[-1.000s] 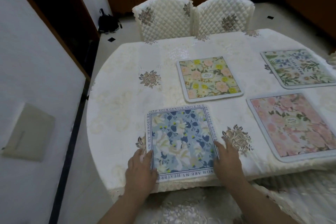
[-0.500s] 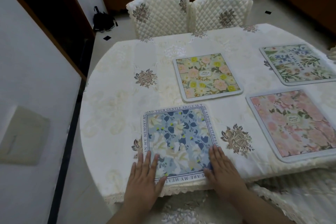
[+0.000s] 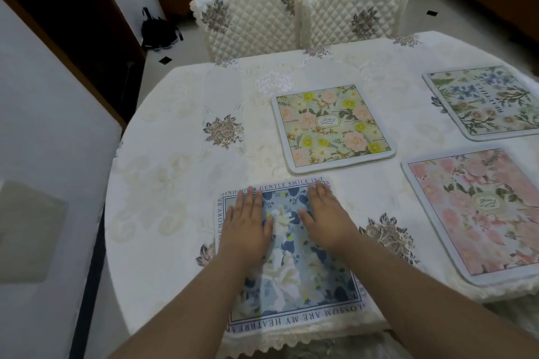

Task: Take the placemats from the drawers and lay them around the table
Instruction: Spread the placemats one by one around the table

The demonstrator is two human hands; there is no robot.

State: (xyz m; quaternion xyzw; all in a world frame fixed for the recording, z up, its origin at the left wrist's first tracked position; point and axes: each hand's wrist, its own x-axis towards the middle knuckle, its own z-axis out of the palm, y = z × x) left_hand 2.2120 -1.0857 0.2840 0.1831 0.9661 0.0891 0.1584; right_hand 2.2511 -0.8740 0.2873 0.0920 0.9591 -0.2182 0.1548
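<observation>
At six o'clock, at the near edge of the desk (image 3: 175,183), lies the blue placemat (image 3: 294,277). Both hands lie flat on its far half, fingers straight and close together: the left hand (image 3: 246,227) at its eleven o'clock, the right hand (image 3: 325,217) at its one o'clock. At three o'clock lies the pink placemat (image 3: 478,213). Farther off, the yellow placemat (image 3: 332,125) sits at twelve o'clock, the green placemat (image 3: 484,102) at two o'clock. Beyond the desk stand two quilted chairs (image 3: 250,17).
</observation>
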